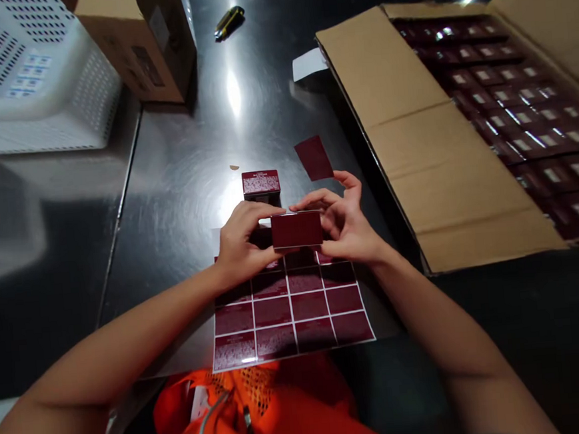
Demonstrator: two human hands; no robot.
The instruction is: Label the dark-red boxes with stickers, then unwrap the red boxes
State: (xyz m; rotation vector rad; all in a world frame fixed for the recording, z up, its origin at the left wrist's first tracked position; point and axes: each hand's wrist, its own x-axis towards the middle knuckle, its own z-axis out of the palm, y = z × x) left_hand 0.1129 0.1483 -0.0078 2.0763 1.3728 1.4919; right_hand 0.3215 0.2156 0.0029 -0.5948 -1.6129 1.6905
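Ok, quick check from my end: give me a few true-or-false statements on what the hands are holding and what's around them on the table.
1. Both hands hold one small dark red box. True: left hand and right hand grip it from either side.
2. The label sheet lies under the hands. True.
3. The large carton on the right is closed. False: its flaps are open, showing rows of dark red boxes.
4. The white basket sits at the far right. False: it is at the far left.
5. A second small box stands just beyond the hands. True.
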